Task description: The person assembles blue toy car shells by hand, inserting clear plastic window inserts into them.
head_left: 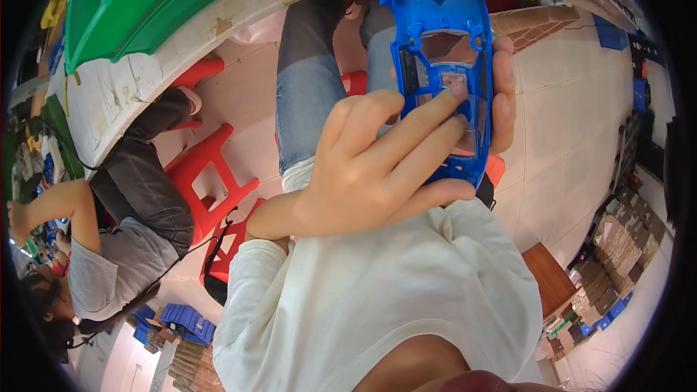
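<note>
Blue moulded plastic toy car shell [439,43], glossy, hollow side up, ribs and screw posts showing, clear window insert inside. Held up in front of the chest, above the lap. Left hand [370,170] lies across it, fingertips [457,91] pressing the clear insert; right hand [502,94] cups the shell from behind, fingers wrapping its right edge. White tabletop [145,80] above left carries a green plastic bin [145,0]. Red plastic stools [210,174] on the tiled floor [573,101]; another person [109,247] sits left.
</note>
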Action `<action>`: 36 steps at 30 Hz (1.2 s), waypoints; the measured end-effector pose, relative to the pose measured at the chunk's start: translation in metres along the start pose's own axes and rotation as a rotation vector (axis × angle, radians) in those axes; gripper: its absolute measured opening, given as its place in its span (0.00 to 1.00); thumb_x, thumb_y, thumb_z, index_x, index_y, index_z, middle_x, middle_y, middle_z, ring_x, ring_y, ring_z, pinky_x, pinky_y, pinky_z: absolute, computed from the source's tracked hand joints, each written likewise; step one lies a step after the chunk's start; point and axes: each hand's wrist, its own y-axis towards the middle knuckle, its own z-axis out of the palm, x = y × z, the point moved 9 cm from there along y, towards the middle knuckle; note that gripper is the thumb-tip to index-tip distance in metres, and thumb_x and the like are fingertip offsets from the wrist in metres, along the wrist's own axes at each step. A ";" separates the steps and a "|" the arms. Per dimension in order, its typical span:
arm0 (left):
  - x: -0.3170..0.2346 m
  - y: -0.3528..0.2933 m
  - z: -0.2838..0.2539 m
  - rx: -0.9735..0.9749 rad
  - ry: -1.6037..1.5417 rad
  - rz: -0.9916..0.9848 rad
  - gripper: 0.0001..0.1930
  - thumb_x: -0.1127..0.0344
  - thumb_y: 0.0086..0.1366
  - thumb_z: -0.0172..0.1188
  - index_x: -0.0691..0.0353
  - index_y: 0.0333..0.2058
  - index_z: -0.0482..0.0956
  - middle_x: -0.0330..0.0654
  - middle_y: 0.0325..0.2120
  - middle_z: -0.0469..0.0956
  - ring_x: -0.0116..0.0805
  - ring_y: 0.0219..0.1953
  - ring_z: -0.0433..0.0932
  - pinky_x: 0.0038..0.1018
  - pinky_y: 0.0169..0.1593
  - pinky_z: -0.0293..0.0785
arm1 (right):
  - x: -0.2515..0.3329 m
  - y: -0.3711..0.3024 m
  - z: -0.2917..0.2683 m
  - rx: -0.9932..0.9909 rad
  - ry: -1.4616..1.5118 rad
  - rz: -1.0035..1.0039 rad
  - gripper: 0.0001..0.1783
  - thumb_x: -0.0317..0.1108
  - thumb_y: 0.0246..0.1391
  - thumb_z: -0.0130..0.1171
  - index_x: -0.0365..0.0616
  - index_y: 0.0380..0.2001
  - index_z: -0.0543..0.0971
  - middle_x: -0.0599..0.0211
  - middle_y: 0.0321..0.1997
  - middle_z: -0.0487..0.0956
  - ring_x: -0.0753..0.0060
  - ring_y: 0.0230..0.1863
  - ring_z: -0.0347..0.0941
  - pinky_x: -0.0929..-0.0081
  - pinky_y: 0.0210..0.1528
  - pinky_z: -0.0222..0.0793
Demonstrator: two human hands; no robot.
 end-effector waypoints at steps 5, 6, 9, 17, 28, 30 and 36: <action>0.011 -0.005 -0.009 -0.085 -0.104 0.026 0.25 0.46 0.49 0.53 0.62 0.37 0.73 0.44 0.42 0.69 0.34 0.32 0.63 0.26 0.38 0.60 | -0.030 -0.006 0.005 -0.098 0.918 0.544 0.29 0.37 0.45 0.53 0.42 0.49 0.57 0.52 0.51 0.63 0.60 0.49 0.65 0.71 0.47 0.66; 0.018 -0.009 -0.019 -0.243 -0.168 0.039 0.28 0.45 0.49 0.52 0.64 0.41 0.70 0.48 0.44 0.67 0.34 0.34 0.65 0.26 0.40 0.59 | -0.031 -0.009 0.009 -0.119 1.096 0.652 0.27 0.36 0.46 0.52 0.42 0.49 0.58 0.51 0.51 0.63 0.59 0.49 0.65 0.69 0.48 0.65; 0.063 -0.009 -0.004 -0.354 -0.695 -0.387 0.29 0.60 0.52 0.55 0.69 0.49 0.57 0.48 0.41 0.65 0.34 0.38 0.65 0.26 0.40 0.61 | -0.025 -0.021 0.029 -0.185 1.638 0.973 0.22 0.33 0.49 0.46 0.42 0.50 0.61 0.50 0.53 0.62 0.58 0.50 0.64 0.66 0.49 0.64; 0.125 -0.016 0.014 -0.383 -0.900 -0.759 0.07 0.73 0.57 0.46 0.65 0.36 0.67 0.40 0.28 0.73 0.23 0.28 0.70 0.18 0.31 0.66 | -0.004 -0.041 0.070 0.751 0.834 0.656 0.57 0.40 0.29 0.66 0.37 0.58 0.41 0.49 0.62 0.45 0.54 0.62 0.43 0.68 0.59 0.43; 0.126 -0.028 0.023 -0.295 -0.550 -0.671 0.06 0.74 0.56 0.47 0.68 0.33 0.67 0.46 0.26 0.72 0.34 0.28 0.71 0.25 0.33 0.66 | -0.030 -0.060 0.072 0.617 0.728 1.324 0.13 0.27 0.44 0.53 0.33 0.34 0.67 0.64 0.29 0.71 0.82 0.27 0.67 0.86 0.28 0.63; 0.125 -0.029 0.026 -0.286 -0.549 -0.677 0.06 0.74 0.56 0.47 0.68 0.33 0.67 0.47 0.26 0.72 0.36 0.28 0.70 0.26 0.33 0.65 | -0.034 -0.056 0.073 0.597 0.601 1.233 0.08 0.26 0.43 0.53 0.34 0.28 0.69 0.68 0.19 0.71 0.83 0.19 0.65 0.85 0.21 0.62; 0.123 -0.030 0.029 -0.255 -0.444 -0.672 0.06 0.73 0.55 0.47 0.68 0.32 0.67 0.48 0.25 0.70 0.40 0.27 0.68 0.28 0.32 0.64 | -0.036 -0.063 0.072 0.689 0.473 1.194 0.05 0.25 0.44 0.53 0.36 0.26 0.69 0.68 0.23 0.73 0.87 0.25 0.66 0.88 0.28 0.63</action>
